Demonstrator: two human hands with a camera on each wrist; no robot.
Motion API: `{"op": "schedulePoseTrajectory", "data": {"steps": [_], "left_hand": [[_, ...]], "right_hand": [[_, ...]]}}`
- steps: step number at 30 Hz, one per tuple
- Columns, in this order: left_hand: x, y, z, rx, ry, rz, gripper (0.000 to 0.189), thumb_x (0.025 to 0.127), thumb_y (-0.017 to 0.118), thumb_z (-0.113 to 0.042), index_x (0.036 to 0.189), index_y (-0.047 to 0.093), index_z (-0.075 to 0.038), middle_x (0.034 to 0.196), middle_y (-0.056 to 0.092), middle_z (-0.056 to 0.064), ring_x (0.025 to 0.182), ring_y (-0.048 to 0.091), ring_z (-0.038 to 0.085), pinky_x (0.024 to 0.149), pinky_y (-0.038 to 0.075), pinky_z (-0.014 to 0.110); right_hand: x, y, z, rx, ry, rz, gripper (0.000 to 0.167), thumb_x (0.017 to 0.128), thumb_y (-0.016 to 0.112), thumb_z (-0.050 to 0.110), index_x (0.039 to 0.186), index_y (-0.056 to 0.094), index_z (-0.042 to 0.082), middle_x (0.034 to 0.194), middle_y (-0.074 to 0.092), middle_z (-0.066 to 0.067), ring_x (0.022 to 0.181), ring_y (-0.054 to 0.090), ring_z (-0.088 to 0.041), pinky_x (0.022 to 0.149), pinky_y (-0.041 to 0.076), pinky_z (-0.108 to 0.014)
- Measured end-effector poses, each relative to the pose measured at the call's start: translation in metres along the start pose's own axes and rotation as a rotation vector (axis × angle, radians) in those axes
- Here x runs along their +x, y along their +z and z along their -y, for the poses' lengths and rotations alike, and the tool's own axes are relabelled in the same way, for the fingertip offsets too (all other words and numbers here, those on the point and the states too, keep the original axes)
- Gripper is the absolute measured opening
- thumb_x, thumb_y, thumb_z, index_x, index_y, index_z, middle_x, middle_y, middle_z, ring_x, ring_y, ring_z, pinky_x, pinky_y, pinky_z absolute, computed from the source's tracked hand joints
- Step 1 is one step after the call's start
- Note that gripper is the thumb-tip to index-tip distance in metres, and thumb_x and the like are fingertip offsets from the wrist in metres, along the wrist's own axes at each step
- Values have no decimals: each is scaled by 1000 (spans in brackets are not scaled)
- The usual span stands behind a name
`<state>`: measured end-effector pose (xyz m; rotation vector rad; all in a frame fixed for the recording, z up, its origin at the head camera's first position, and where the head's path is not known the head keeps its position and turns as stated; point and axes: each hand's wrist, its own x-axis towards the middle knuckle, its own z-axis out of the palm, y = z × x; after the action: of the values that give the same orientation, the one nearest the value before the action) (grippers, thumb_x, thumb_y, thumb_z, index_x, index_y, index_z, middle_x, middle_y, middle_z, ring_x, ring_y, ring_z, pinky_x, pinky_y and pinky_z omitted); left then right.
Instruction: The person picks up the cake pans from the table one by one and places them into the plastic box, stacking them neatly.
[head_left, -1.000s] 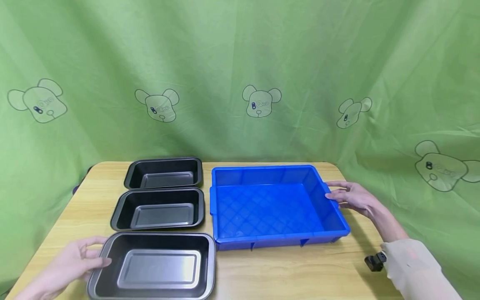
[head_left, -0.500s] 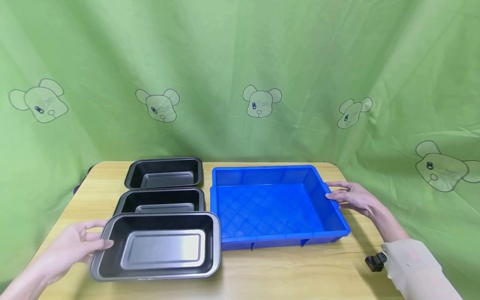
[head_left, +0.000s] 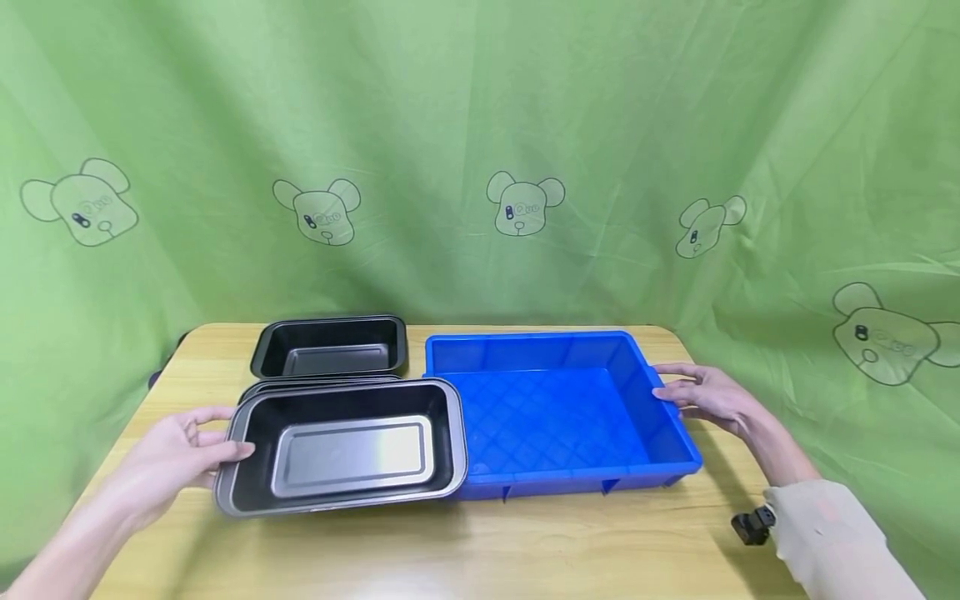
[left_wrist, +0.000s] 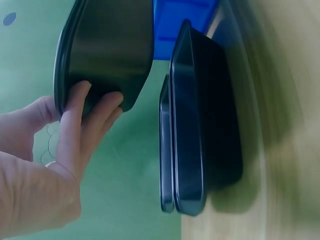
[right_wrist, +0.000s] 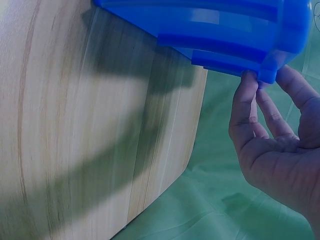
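Note:
A dark rectangular loaf pan is held up off the table by my left hand, which pinches its left rim. The thumb lies over the rim and the fingers press the outside wall, as the left wrist view shows. The raised pan overlaps the near left corner of a blue plastic tray and hides most of a second loaf pan. At the tray's right side, my right hand grips the lip, thumb at the top and fingers beneath, also seen in the right wrist view.
A third loaf pan sits at the back left of the wooden table. A green curtain hangs right behind the table's far edge. A small black device is at my right sleeve.
My left hand has lifted the near loaf pan and carried it away from me and to the right, toward the blue tray. The right hand stays on the tray's edge.

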<state>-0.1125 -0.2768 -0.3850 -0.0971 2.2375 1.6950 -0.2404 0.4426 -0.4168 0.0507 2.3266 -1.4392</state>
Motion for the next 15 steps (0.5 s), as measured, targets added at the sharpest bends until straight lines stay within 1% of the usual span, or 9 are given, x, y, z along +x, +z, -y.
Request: {"op": "schedulePoseTrajectory", "data": {"steps": [4,10,13,15], "left_hand": [[7,8,-6,-30,-6,-19,82,96,70,-6,156,19,16,93,82,-7,75,78,11,77,69,31],[18,20,-14,-84,16,1,79,96,69,-3,155,21,15,94,82,-7,76,79,13,74,69,32],[25,28,-20,-107,25,5,77,95,69,-2,155,24,15,96,82,-5,77,80,13,73,69,33],[30,33,-25,-105,29,7,76,95,69,-2,155,25,14,96,82,-4,76,79,12,71,69,32]], "right_hand": [[-1,0,0,7,-3,3,76,101,72,18,160,32,-6,104,77,9,96,77,-11,88,65,-27],[-1,0,1,20,-2,5,76,101,72,17,160,31,-7,104,78,9,96,77,-11,89,65,-28],[0,0,1,23,2,7,76,101,72,17,160,31,-7,104,78,8,97,77,-12,88,65,-29],[0,0,0,24,5,7,75,101,72,18,160,32,-7,104,78,8,97,77,-12,88,66,-29]]}}
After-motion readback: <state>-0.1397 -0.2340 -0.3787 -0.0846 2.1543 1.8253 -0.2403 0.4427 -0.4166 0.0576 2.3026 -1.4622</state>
